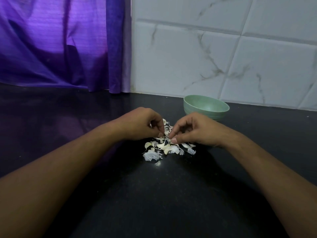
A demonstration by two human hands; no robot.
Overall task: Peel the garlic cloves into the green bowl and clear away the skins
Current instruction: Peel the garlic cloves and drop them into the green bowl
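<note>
Your left hand (144, 125) and your right hand (195, 131) meet over the pile of skins (164, 149) on the black counter (171, 194). Both have their fingers curled down. The 2 thumbs and forefingers pinch 1 small white piece (169, 138) between them. It is too small to tell if this is a clove with skin on it or only loose skin.

The green bowl (205, 105) stands just behind your right hand, near the tiled wall. Its bottom is hidden from this view, so you cannot count the cloves inside.

I judge that the peeling step is in hand, and it is probably late, because the pile looks to be mostly thin skins. For the next move, pull the skin off with 1 hand and hold the clove firmly with the other. Then carry the bare clove over your right hand into the bowl. After this, check the pile for cloves left over before you gather the skins together.
</note>
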